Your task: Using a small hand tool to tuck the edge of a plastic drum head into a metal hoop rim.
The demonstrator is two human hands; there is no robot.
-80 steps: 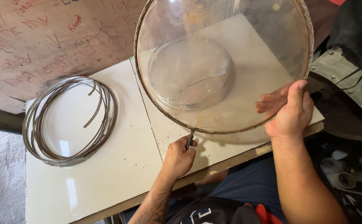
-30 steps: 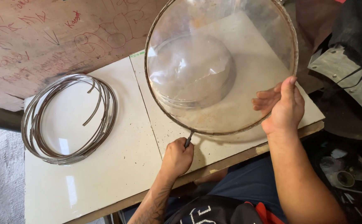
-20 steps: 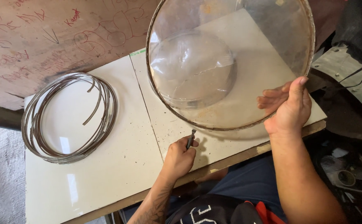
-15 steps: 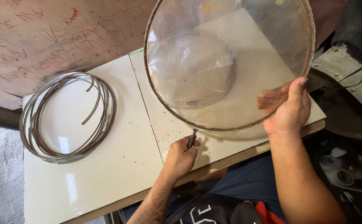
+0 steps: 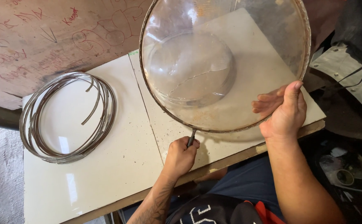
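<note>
The right hand's (image 5: pixel 287 114) fingers (image 5: pixel 268 99) clasp the rim of a large, clear, round plastic dome (image 5: pixel 224 62) tilted above the white bench (image 5: pixel 118 166); the left hand (image 5: pixel 181 155) fists a thin dark tool (image 5: pixel 192 137) at its lower edge; rim strip partly seated; coiled brown strips (image 5: pixel 67 116) lie unused.

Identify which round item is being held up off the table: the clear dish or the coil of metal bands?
The clear dish; the coil lies flat.

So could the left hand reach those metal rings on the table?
Probably yes. The left hand is gripping a small tool, but only bare table lies between it and the metal rings.
</note>
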